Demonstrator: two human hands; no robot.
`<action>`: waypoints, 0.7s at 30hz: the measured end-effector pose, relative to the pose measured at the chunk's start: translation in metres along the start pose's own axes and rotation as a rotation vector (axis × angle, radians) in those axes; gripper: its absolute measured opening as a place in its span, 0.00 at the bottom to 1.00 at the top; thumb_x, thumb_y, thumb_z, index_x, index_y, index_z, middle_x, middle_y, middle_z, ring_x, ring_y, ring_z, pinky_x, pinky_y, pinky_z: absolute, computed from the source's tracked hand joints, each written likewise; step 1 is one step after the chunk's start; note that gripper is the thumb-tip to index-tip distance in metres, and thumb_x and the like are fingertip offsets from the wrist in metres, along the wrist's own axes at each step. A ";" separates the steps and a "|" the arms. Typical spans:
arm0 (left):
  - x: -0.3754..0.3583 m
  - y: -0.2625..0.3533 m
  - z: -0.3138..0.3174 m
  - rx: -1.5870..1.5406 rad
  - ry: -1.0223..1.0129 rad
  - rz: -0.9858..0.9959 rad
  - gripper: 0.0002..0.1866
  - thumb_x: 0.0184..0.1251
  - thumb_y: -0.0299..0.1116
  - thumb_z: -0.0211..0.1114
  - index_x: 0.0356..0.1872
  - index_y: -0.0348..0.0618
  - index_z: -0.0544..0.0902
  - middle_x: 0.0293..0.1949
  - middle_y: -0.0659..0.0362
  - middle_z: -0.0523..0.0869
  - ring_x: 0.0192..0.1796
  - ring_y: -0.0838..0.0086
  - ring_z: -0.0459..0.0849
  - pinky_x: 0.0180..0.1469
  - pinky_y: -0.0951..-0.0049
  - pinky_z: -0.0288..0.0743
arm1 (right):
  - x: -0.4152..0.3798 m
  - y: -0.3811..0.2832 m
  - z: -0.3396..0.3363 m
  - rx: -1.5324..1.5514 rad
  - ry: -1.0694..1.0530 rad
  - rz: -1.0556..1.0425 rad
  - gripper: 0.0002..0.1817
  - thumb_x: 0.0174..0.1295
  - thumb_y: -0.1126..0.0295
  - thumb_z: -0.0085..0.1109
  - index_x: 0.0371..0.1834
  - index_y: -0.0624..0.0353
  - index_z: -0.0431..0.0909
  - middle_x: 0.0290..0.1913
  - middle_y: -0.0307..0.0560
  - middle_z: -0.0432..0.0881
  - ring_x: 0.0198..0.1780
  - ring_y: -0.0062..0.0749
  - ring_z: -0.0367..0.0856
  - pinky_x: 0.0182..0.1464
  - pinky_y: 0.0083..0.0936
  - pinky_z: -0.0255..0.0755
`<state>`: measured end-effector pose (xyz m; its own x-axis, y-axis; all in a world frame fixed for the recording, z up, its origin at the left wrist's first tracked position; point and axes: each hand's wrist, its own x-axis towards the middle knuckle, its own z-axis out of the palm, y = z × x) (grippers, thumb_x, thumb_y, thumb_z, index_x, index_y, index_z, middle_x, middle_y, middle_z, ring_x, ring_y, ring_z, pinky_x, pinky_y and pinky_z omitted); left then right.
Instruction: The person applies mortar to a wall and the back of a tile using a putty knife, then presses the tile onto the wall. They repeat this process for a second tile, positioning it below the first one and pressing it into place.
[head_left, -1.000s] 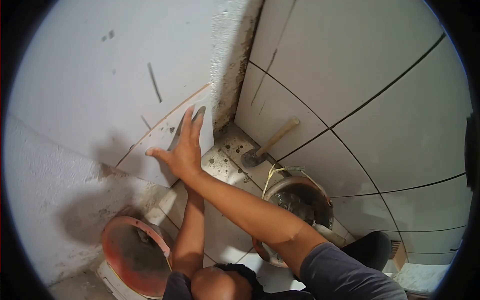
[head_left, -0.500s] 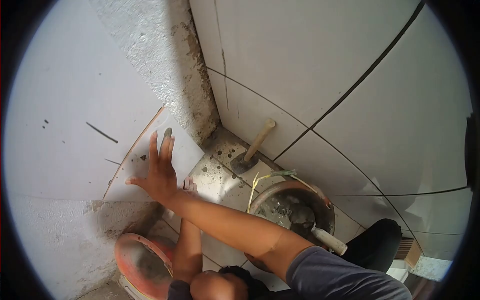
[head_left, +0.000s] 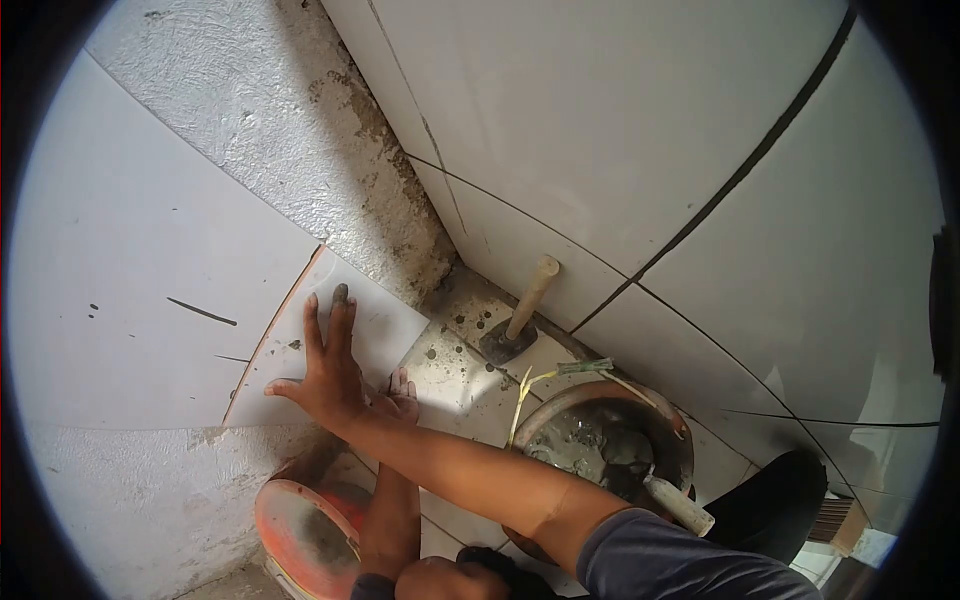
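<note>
A white tile piece (head_left: 375, 315) stands against the wall beside a larger white tile (head_left: 150, 250), with a brown-orange edge between them. My right hand (head_left: 332, 375) is pressed on the piece, fingers spread; grey mortar coats one fingertip. At the lower right edge of the piece is my left hand (head_left: 402, 398), its visible fingers stretched out and palm partly showing. The right forearm crosses over the left and hides part of that hand. Neither hand has anything gripped in it.
A mallet (head_left: 525, 310) stands on the spotted floor (head_left: 450, 375) near the corner. Right of my arms sits a bucket (head_left: 680, 450) of wet mortar with a trowel (head_left: 680, 505). A reddish bucket (head_left: 310, 540) is at lower left. Tiles cover the right wall (head_left: 560, 130).
The camera view has shifted, so most of the scene sits lower and slightly farther right. More of my left hand shows beside the tile piece. My right hand remains spread on it.
</note>
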<state>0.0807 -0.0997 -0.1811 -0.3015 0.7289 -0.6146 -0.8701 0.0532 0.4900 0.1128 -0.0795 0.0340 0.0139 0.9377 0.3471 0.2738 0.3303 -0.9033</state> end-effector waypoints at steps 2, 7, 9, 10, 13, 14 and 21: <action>0.024 -0.003 -0.030 -0.029 -0.073 -0.008 0.36 0.67 0.55 0.43 0.65 0.37 0.49 0.68 0.50 0.56 0.69 0.63 0.56 0.70 0.64 0.41 | -0.001 0.000 0.000 0.000 0.009 -0.012 0.67 0.31 0.54 0.76 0.70 0.59 0.35 0.66 0.78 0.29 0.68 0.75 0.32 0.64 0.51 0.54; -0.005 0.000 0.004 -0.106 0.021 -0.017 0.38 0.67 0.56 0.43 0.66 0.35 0.49 0.67 0.50 0.56 0.70 0.64 0.55 0.70 0.64 0.40 | 0.000 -0.001 -0.002 -0.023 0.000 -0.011 0.66 0.32 0.54 0.76 0.70 0.62 0.37 0.66 0.79 0.31 0.67 0.76 0.33 0.64 0.53 0.51; -0.005 0.001 0.004 -0.050 0.002 -0.007 0.41 0.65 0.58 0.46 0.65 0.34 0.49 0.68 0.50 0.55 0.70 0.64 0.53 0.70 0.66 0.38 | 0.000 -0.001 -0.002 -0.010 -0.010 -0.010 0.65 0.32 0.53 0.75 0.69 0.63 0.37 0.66 0.80 0.33 0.67 0.77 0.34 0.64 0.53 0.50; -0.003 0.001 0.001 -0.049 -0.001 -0.007 0.41 0.65 0.58 0.46 0.65 0.34 0.49 0.68 0.50 0.55 0.70 0.64 0.53 0.70 0.66 0.38 | 0.000 -0.001 -0.003 -0.009 -0.007 -0.011 0.65 0.32 0.53 0.75 0.69 0.63 0.37 0.66 0.80 0.33 0.67 0.77 0.34 0.64 0.53 0.50; 0.001 0.001 -0.004 -0.017 -0.090 -0.004 0.44 0.62 0.61 0.49 0.65 0.34 0.49 0.68 0.50 0.55 0.71 0.65 0.52 0.70 0.67 0.38 | 0.001 -0.002 -0.004 0.000 -0.027 -0.010 0.65 0.33 0.53 0.75 0.69 0.64 0.38 0.65 0.81 0.35 0.66 0.78 0.35 0.64 0.54 0.51; 0.002 0.001 -0.003 -0.018 -0.063 -0.005 0.44 0.62 0.61 0.49 0.65 0.34 0.50 0.68 0.50 0.55 0.71 0.65 0.52 0.70 0.67 0.38 | 0.001 -0.002 -0.004 -0.003 -0.019 -0.017 0.65 0.33 0.53 0.75 0.69 0.64 0.38 0.65 0.81 0.35 0.66 0.78 0.35 0.64 0.54 0.51; 0.004 0.002 -0.007 0.044 -0.085 -0.012 0.36 0.66 0.56 0.44 0.65 0.37 0.52 0.68 0.51 0.54 0.70 0.65 0.53 0.70 0.66 0.39 | 0.002 -0.002 -0.007 -0.027 -0.030 -0.021 0.65 0.34 0.54 0.75 0.69 0.64 0.37 0.65 0.81 0.32 0.66 0.78 0.34 0.64 0.54 0.51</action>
<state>0.0750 -0.1012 -0.1866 -0.2556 0.7835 -0.5663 -0.8548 0.0905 0.5110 0.1187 -0.0789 0.0381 -0.0211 0.9337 0.3574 0.2991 0.3470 -0.8889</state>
